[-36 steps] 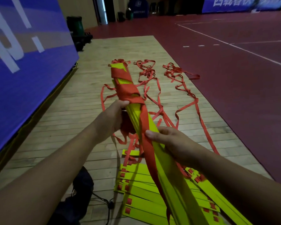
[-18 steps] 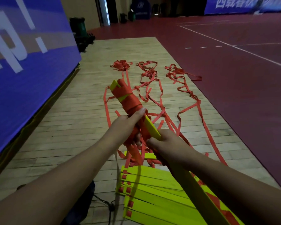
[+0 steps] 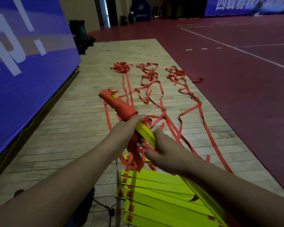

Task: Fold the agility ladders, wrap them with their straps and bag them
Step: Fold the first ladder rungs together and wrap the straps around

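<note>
Yellow rung bundle (image 3: 145, 133), far end wrapped in red strap (image 3: 120, 107); left hand (image 3: 129, 128) grip closed round it at wrap edge; right hand (image 3: 167, 149) grip closed round bare rungs

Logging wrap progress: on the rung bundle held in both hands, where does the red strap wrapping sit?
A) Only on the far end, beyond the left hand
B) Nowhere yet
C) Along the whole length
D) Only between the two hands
A: the red strap sheathes the yellow rungs only beyond the left hand; between it and the right hand they show bare.
</note>
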